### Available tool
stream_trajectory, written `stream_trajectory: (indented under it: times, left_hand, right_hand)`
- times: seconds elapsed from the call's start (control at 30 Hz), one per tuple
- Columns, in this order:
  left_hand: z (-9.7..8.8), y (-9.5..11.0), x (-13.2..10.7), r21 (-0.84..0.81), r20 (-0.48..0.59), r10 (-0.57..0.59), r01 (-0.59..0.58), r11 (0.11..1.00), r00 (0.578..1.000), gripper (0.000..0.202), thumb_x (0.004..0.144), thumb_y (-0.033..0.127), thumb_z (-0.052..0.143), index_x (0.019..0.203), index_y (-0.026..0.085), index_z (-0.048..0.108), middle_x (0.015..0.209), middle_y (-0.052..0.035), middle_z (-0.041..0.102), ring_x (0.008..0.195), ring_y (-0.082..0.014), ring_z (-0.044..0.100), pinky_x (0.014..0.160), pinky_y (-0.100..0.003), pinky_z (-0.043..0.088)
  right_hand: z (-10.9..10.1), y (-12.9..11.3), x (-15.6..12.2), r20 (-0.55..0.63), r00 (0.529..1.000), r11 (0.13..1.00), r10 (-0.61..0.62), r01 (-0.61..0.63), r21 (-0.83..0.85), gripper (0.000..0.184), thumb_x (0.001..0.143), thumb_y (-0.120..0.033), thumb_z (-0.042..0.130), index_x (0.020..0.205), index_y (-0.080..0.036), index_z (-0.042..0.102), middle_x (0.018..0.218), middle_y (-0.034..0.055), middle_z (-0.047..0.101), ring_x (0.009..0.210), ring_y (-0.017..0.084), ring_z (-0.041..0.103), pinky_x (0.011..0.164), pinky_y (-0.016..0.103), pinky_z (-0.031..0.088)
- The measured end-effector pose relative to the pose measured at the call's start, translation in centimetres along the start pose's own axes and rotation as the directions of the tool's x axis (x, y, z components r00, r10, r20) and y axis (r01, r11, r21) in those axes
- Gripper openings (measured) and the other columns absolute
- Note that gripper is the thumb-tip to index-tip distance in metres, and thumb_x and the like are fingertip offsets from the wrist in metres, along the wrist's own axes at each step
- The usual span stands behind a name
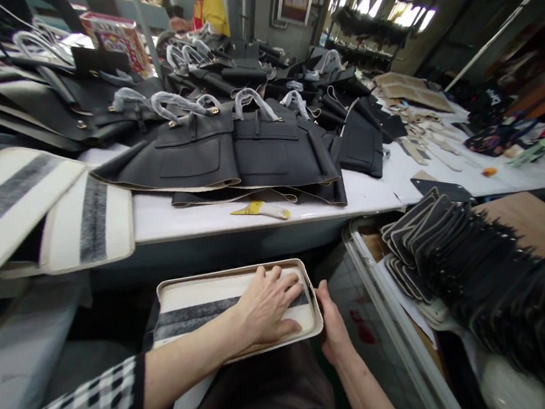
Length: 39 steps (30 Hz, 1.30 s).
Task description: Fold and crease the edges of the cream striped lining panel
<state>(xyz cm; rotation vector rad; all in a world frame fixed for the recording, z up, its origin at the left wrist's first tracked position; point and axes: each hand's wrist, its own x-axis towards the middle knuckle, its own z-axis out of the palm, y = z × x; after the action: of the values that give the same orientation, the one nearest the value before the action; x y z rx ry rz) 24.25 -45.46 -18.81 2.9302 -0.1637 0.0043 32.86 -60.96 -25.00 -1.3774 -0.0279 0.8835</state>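
Observation:
A cream panel (205, 298) with a grey stripe and a raised rim lies on my lap. My left hand (267, 307) rests flat on its right half, fingers spread and open. My right hand (333, 326) grips the panel's right edge from the side, thumb at the rim and fingers hidden underneath.
Two similar cream striped panels (50, 215) lie on the table at left. Black bag pieces with wrapped handles (221, 141) cover the white table (350, 199). A yellow-handled tool (262, 210) lies near its front edge. Stacked black pieces (465, 255) fill a tray at right. Another person (209, 5) works far back.

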Motion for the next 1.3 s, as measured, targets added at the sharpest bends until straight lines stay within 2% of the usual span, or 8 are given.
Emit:
stream_trajectory:
  times: [0.1,0.2,0.4,0.53,0.7,0.97,1.13,1.3]
  left_hand:
    - [0.0,-0.3,-0.1,-0.008,-0.014,0.014,-0.014,1.000,1.000,0.062,0.083,0.069,0.050,0.124,0.023,0.049,0.128,-0.0041,0.054,0.107,-0.0294,0.045,0.087,-0.048,0.037]
    - [0.1,-0.5,-0.3,0.007,-0.018,0.029,-0.028,1.000,0.999,0.064,0.083,0.070,0.050,0.125,0.022,0.049,0.128,-0.0049,0.054,0.106,-0.0292,0.045,0.087,-0.047,0.036]
    - [0.5,-0.9,-0.2,0.015,-0.018,0.049,-0.049,0.999,0.999,0.068,0.081,0.071,0.053,0.127,0.022,0.048,0.128,-0.0057,0.054,0.106,-0.0290,0.045,0.087,-0.045,0.036]
    - [0.7,-1.0,-0.2,0.033,-0.020,0.055,-0.054,0.998,0.998,0.072,0.081,0.072,0.052,0.132,0.020,0.046,0.130,-0.0076,0.054,0.107,-0.0294,0.044,0.087,-0.045,0.036]
    - [0.7,-1.0,-0.3,0.039,-0.028,0.064,-0.063,0.997,0.998,0.072,0.081,0.072,0.052,0.130,0.019,0.047,0.131,-0.0070,0.054,0.106,-0.0292,0.045,0.086,-0.045,0.036]
    - [0.5,-1.3,0.0,0.047,-0.020,0.109,-0.108,0.993,0.994,0.068,0.082,0.072,0.051,0.125,0.020,0.050,0.126,-0.0065,0.056,0.105,-0.0283,0.046,0.084,-0.044,0.037]
    - [0.5,-1.1,0.3,0.110,0.024,0.151,-0.152,0.982,0.988,0.072,0.081,0.073,0.051,0.125,0.016,0.050,0.125,-0.0093,0.056,0.105,-0.0287,0.047,0.083,-0.043,0.038]
    - [0.2,-1.3,0.6,0.116,0.030,0.178,-0.180,0.977,0.984,0.072,0.079,0.074,0.053,0.120,0.015,0.054,0.130,-0.0100,0.052,0.102,-0.0276,0.049,0.079,-0.041,0.040]
  right_hand:
    - [-0.8,-0.7,-1.8,-0.019,0.986,0.947,-0.163,0.151,-0.283,0.050,0.085,-0.055,0.062,0.116,-0.015,0.065,0.114,0.0124,0.070,0.102,0.028,0.066,0.089,0.038,0.052]
    - [-0.9,-1.0,-2.4,-0.054,0.963,0.843,-0.265,0.204,-0.498,0.049,0.082,-0.049,0.066,0.118,-0.016,0.063,0.117,0.0136,0.068,0.104,0.029,0.065,0.091,0.039,0.051]
    - [-0.5,-1.7,-1.6,-0.040,0.917,0.610,-0.396,0.230,-0.758,0.033,0.090,-0.042,0.055,0.106,-0.020,0.072,0.095,0.0062,0.074,0.085,0.023,0.069,0.076,0.030,0.052]
    - [-0.3,-1.7,-1.9,-0.032,0.901,0.563,-0.433,0.243,-0.790,0.035,0.094,-0.040,0.048,0.108,-0.020,0.073,0.084,0.0034,0.073,0.076,0.020,0.067,0.067,0.027,0.049]
    - [-0.1,-1.0,-2.2,0.000,0.873,0.545,-0.488,0.305,-0.781,0.034,0.095,-0.037,0.049,0.113,-0.019,0.071,0.103,0.0077,0.072,0.092,0.022,0.067,0.080,0.029,0.050]
    - [0.3,-0.6,-2.5,0.021,0.831,0.477,-0.555,0.339,-0.811,0.032,0.097,-0.033,0.047,0.113,-0.018,0.070,0.094,0.0091,0.068,0.087,0.020,0.065,0.080,0.031,0.050]
    - [0.8,-0.1,-2.7,0.055,0.771,0.345,-0.634,0.346,-0.873,0.029,0.096,-0.028,0.049,0.113,-0.016,0.069,0.088,0.0078,0.061,0.081,0.020,0.061,0.077,0.032,0.051]
    - [1.0,0.7,-3.2,0.057,0.712,0.307,-0.699,0.372,-0.876,0.032,0.098,-0.026,0.047,0.122,-0.014,0.064,0.093,0.0086,0.060,0.085,0.019,0.061,0.077,0.032,0.050]
